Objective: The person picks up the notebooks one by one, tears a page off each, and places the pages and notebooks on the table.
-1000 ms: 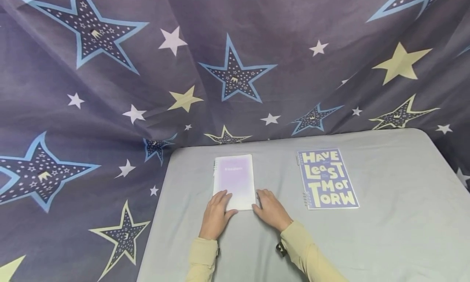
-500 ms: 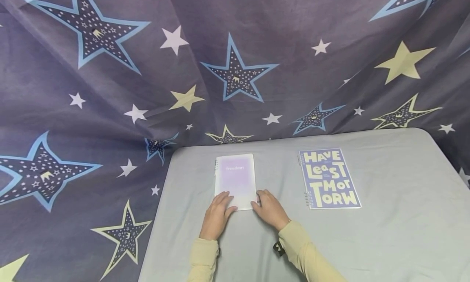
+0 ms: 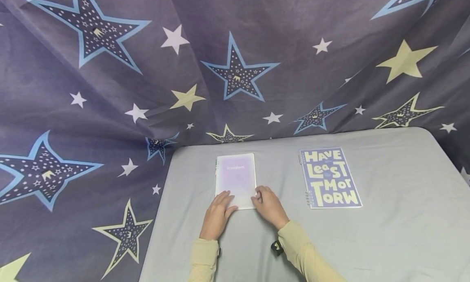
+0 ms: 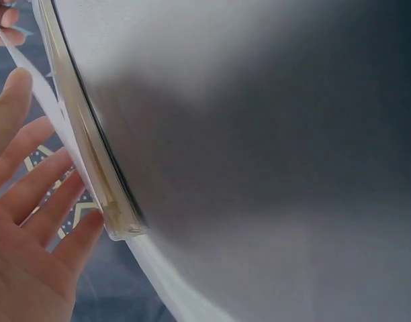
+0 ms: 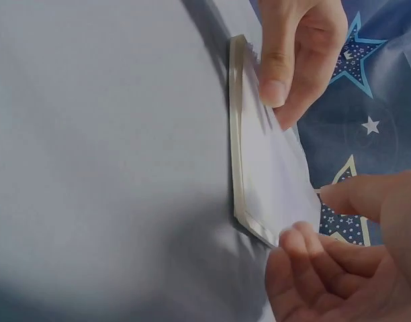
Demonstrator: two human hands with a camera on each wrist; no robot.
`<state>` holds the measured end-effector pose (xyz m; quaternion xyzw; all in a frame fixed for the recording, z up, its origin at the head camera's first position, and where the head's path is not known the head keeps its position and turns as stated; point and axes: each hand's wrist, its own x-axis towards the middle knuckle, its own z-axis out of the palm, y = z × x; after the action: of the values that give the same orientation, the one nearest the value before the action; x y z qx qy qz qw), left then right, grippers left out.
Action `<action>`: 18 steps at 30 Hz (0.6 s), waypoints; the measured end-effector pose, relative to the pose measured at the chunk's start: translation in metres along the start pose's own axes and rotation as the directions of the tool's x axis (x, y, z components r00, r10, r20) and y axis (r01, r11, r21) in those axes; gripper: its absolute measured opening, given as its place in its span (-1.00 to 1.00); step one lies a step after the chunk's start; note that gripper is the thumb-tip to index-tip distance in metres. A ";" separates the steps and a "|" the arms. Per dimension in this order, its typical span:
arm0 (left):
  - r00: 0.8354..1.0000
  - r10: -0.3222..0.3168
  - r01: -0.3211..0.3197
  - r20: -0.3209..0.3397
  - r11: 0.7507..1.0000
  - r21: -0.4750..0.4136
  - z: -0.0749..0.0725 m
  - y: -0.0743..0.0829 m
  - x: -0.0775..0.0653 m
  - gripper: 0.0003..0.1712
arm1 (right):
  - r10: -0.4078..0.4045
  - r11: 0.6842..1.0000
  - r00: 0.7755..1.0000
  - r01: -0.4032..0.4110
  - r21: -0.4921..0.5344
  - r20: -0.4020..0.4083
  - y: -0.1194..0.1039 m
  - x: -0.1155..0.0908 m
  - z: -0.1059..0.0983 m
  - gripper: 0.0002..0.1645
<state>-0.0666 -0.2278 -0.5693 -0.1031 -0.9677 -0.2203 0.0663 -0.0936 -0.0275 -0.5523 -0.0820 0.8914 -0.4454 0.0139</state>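
Two spiral notebooks on a grey cloth (image 3: 389, 237), seen in the head view. Cloth shows soft creases, rounded far corners. Star-printed curtain (image 3: 235, 12) hangs behind it and down the left side: purple-grey, stars in blue outline, yellow and white.

Purple notebook (image 3: 238, 178) lies left of centre, title "freedom", spiral along its left edge. Blue notebook (image 3: 329, 178) lies well apart to the right, slightly turned, large pale-yellow lettering. Nothing stands between the two but part of the right hand (image 3: 269, 206). Beige sleeves (image 3: 203, 255) on both arms; dark strap (image 3: 277, 247) at the right wrist. Left hand (image 3: 216, 216) rests on the purple notebook's lower left corner, hiding it, thumb along the bottom edge. Right hand at the lower right edge, fingers curled.

Left wrist view: grey cloth fills most, heavily shadowed. Purple notebook's page block runs steeply at left; a thin white leaf (image 4: 54, 111) angles off it, cover or page, cannot tell. Left fingers extended, slightly spread, along the notebook. Right fingertips show in the upper corner by the leaf.

Right wrist view: cloth at left, curtain at right. Purple notebook between the hands, left thumb flat on its cover. Right hand pinches the near right edge, thumb above, fingers bent.
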 end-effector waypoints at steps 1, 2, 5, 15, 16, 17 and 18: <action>1.000 0.005 -0.005 -0.006 1.000 0.005 0.000 0.000 0.000 -0.50 | 0.002 1.000 1.000 -0.002 0.024 -0.005 0.000 0.001 0.000 -0.69; 1.000 0.008 -0.008 -0.011 1.000 0.009 0.000 0.000 0.000 -0.49 | 0.002 0.999 1.000 -0.001 0.046 -0.009 -0.001 0.001 0.000 -0.71; 0.999 0.022 -0.022 -0.025 1.000 0.019 -0.001 0.002 0.000 -0.43 | 0.005 0.996 1.000 -0.003 0.092 -0.019 -0.002 0.002 -0.001 -0.73; 1.000 0.000 0.001 -0.024 0.999 0.041 -0.004 0.005 0.002 -0.42 | -0.003 0.980 1.000 0.006 0.201 -0.013 -0.010 0.005 -0.003 -0.74; 1.000 0.001 0.000 -0.031 0.999 0.037 -0.004 0.006 0.001 -0.43 | 0.002 0.978 1.000 0.000 0.207 -0.011 -0.011 0.006 -0.004 -0.73; 0.999 0.003 -0.002 -0.039 0.999 0.034 -0.004 0.006 0.001 -0.44 | 0.004 0.976 1.000 -0.002 0.218 -0.010 -0.012 0.006 -0.004 -0.73; 0.999 0.007 -0.005 -0.047 1.000 0.031 -0.004 0.006 0.001 -0.45 | 0.001 0.974 1.000 0.002 0.225 -0.013 -0.014 0.006 -0.005 -0.72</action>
<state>-0.0656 -0.2240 -0.5625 -0.0997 -0.9688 -0.2075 0.0914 -0.0977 -0.0328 -0.5384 -0.0771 0.8353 -0.5442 0.0170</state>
